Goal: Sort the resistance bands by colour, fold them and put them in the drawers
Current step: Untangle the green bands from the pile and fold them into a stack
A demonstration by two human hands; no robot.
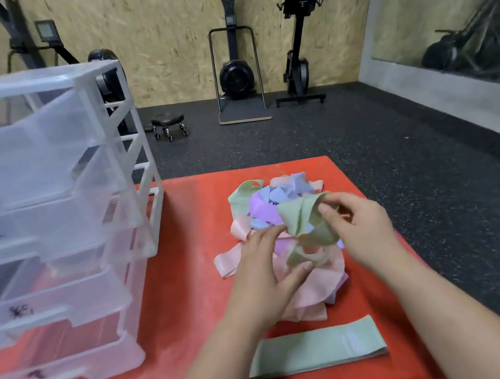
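Currently: both hands are over the heap, working one band.

- Left hand [268, 271]: thumb and fingers curled in a pinch on the near, lower end of a twisted sage-green fabric resistance band [301, 214].
- Right hand [359, 224]: thumb and forefinger pinch the far, upper part of the same band. It is held just above the heap, bunched and knotted-looking between the two hands.
- Heap of loose pastel fabric bands [310, 291]: pink, purple, blue and green loops tangled together, lying centre-right on the red padded mat [193, 296]. Another green loop sticks out at the heap's far left edge.
- Flat folded sage-green band [316, 350]: lies on the mat near the person, apart from the heap, with its long side running left to right.
- Translucent white plastic drawer tower [45, 189]: stands on the left of the mat, several drawers stacked, some pulled out by different amounts. Black handwritten marks on three fronts; not legible. Contents cannot be made out through the plastic.
- Far background: dark speckled floor, black gym machines upright against a chipboard wall, a small black wheeled stool [168, 125].
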